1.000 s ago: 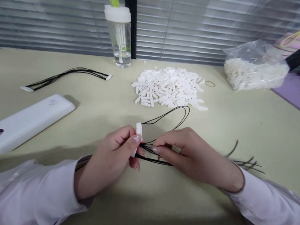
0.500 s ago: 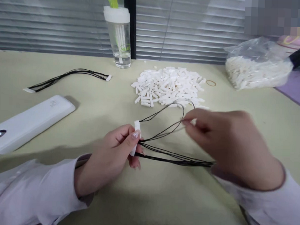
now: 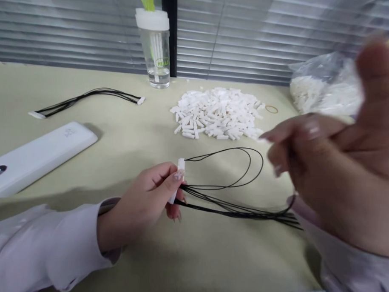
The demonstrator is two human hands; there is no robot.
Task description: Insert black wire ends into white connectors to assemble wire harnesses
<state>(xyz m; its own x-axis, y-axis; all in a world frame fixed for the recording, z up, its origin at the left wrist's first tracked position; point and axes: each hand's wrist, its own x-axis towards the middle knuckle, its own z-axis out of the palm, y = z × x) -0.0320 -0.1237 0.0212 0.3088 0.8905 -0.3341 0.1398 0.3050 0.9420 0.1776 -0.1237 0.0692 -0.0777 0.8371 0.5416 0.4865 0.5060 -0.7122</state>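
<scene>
My left hand (image 3: 144, 204) pinches a white connector housing (image 3: 181, 164) between thumb and fingers, holding it nearly upright above the table. Two thin black wires (image 3: 249, 158) loop from the housing's top end back to its middle. Below them a bundle of black wires (image 3: 230, 211) runs right, towards my right wrist. My right hand (image 3: 334, 168) is raised at the right, closer to the camera and partly blurred, its thumb pressed against bent fingers. One black wire (image 3: 290, 204) curves up from the bundle into this hand; its end is hidden there.
Behind the hands lies a pile of white connector housings (image 3: 217, 115), with a rubber band (image 3: 271, 109) beside it. A clear bag (image 3: 324, 88) of white pieces, a water bottle (image 3: 156, 51), a finished-looking wire harness (image 3: 94, 95) and a white power bank (image 3: 44, 153) stand around.
My right hand has let go of the looped wires near the connector, moved right and turned over. The two loops now hang free. My left hand has barely moved.
</scene>
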